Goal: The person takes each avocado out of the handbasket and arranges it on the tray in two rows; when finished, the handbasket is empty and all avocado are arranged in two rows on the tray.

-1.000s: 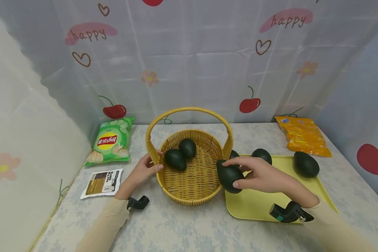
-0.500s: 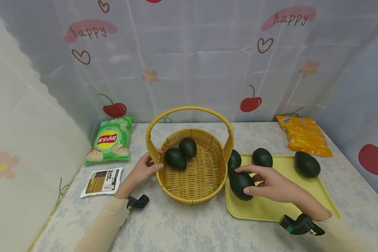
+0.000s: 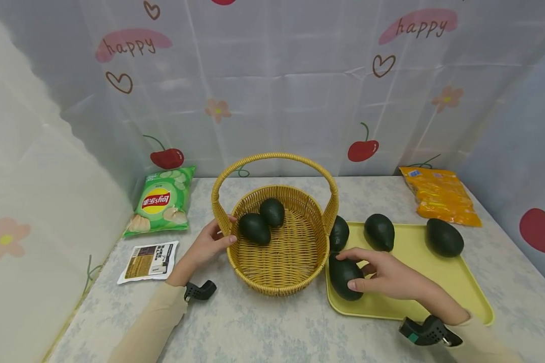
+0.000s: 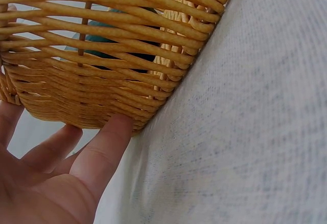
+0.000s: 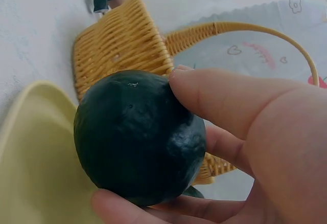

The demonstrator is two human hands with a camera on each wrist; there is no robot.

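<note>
A: Right hand point(image 3: 383, 275), state of grip?
B: Clamped, thumb and fingers spread round the held avocado point(image 3: 345, 280). The fruit is at the left end of the yellow tray point(image 3: 418, 295), just beside the basket point(image 3: 277, 291). Contact with the tray: cannot tell.
A: Left hand point(image 3: 206, 245)?
B: Gripping the basket at the foot of its handle point(image 3: 274, 156), thumb at the rim. The left wrist view shows fingertips against the woven wall.
A: Basket contents?
B: A front avocado point(image 3: 254, 229) and a rear avocado point(image 3: 272, 212), touching, on the left side.
A: Remaining fruit?
B: Along the tray's far side: a near-basket avocado point(image 3: 339, 233), partly hidden by the handle; a middle avocado point(image 3: 379, 232); a corner avocado point(image 3: 444, 237) at far right.
A: Surroundings?
B: Green chip bag point(image 3: 161, 201) and white packet point(image 3: 149, 261) at left; orange bag point(image 3: 442, 195) beyond the tray.
</note>
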